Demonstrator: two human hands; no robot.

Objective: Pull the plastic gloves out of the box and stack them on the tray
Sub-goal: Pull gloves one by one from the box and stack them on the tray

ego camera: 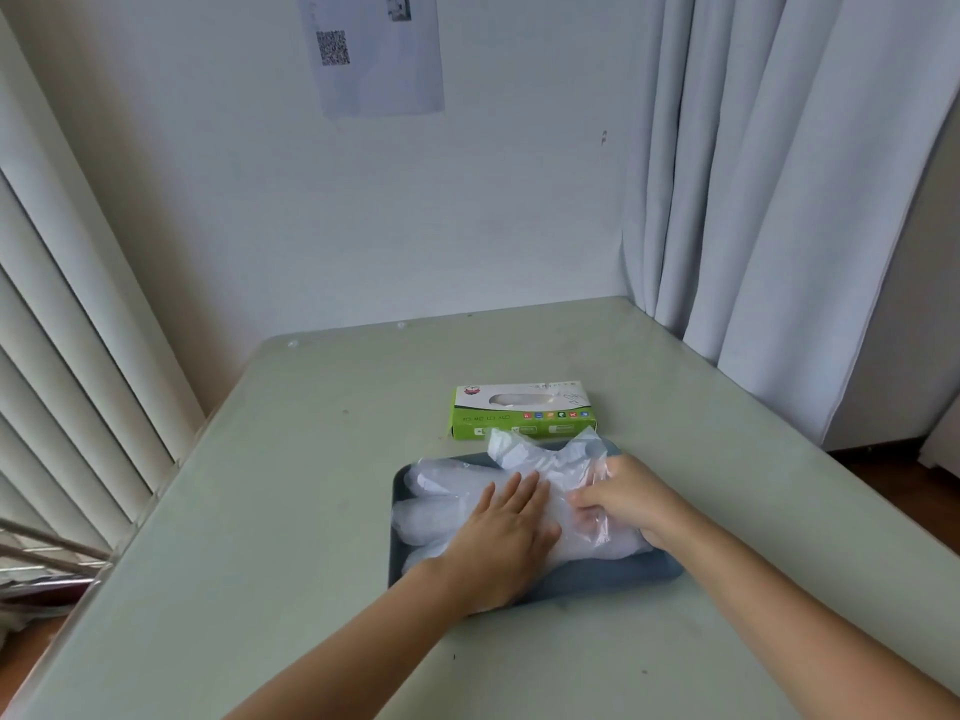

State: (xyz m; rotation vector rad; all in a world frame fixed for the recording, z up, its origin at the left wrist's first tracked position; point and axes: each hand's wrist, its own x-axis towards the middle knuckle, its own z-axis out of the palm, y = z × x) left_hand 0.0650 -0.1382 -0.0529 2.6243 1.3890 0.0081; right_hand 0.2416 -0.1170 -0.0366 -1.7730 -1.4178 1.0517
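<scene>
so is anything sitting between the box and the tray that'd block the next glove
Nothing visible does. The box sits just behind the far edge of the tray. Only the gloves already piled there poke up over that edge in front of the box. The left hand lies flat on them, the right hand grips the plastic.

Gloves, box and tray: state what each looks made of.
Gloves: thin plastic film, translucent, crinkled and glossy. Box: printed cardboard, by its folded edges and green graphics. Tray: dark grey-blue, smooth, matte, with raised rim; probably plastic, though coated metal can't be excluded.
</scene>
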